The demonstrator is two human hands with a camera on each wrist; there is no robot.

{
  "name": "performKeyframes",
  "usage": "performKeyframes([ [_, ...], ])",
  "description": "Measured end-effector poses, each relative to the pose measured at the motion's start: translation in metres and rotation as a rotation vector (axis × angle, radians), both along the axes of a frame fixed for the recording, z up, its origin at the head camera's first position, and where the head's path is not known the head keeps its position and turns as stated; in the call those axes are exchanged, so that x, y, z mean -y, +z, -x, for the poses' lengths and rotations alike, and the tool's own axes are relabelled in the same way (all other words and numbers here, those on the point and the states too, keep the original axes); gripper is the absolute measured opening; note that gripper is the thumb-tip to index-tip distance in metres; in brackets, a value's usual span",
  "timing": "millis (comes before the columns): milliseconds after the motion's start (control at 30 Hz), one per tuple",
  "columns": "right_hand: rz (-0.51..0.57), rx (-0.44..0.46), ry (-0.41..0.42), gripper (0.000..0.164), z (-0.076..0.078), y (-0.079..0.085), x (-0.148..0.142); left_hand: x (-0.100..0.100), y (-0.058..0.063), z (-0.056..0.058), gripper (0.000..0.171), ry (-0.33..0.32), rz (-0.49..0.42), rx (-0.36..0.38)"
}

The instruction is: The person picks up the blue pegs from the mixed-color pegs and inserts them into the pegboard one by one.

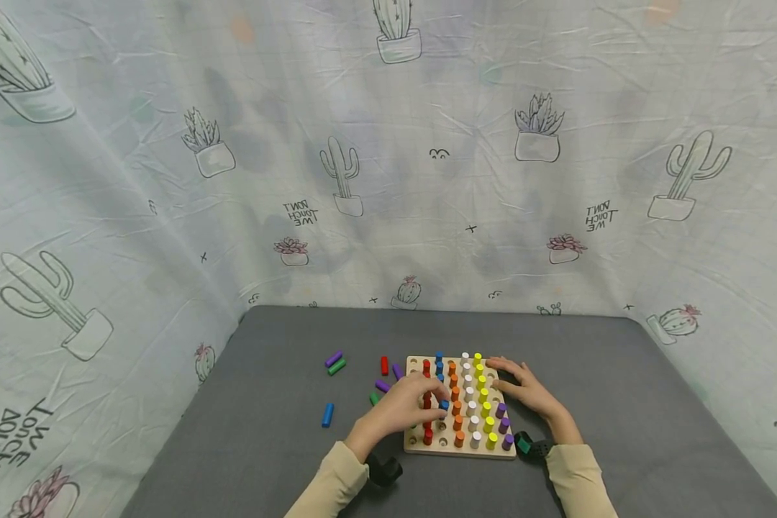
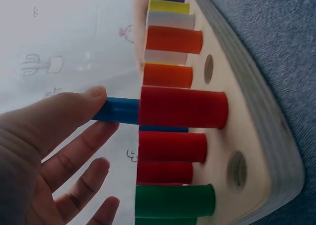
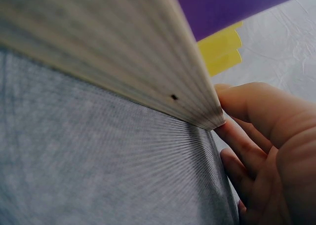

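A wooden pegboard (image 1: 453,452) lies on the table, with rows of coloured pegs standing in its holes. My left hand (image 1: 409,404) is over the board's left half and pinches a blue peg (image 2: 117,110) between thumb and forefinger; its other fingers are spread. In the left wrist view, red pegs (image 2: 182,108) and a green peg (image 2: 175,200) stand nearer the camera and partly hide the blue one. At the board's right edge, my right hand (image 1: 527,391) rests with thumb and fingers touching the side, near the purple pegs (image 1: 504,425).
Loose pegs lie left of the board on the grey table (image 1: 265,432): a blue peg (image 1: 327,415), a red peg (image 1: 384,365), a green peg (image 1: 337,367) and several purple ones, including a purple peg (image 1: 333,357). A cactus-print curtain (image 1: 401,180) hangs behind the table.
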State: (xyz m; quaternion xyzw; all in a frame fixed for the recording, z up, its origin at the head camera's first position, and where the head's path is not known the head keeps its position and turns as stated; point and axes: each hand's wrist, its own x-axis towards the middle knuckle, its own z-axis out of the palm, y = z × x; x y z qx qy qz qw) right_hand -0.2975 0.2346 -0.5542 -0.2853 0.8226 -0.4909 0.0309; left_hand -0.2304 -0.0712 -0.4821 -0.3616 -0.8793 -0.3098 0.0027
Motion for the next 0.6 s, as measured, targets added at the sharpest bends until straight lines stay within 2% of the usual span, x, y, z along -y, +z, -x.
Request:
performKeyframes([
  [267, 0.002, -0.010, 0.000, 0.042, -0.002, -0.002, 0.000, 0.000, -0.006, -0.004, 0.015, -0.021, 0.004, -0.044],
  [600, 0.000, 0.011, -0.019, 0.043, -0.003, -0.002, 0.001, 0.000, -0.011, -0.006, 0.014, -0.029, 0.056, -0.062],
])
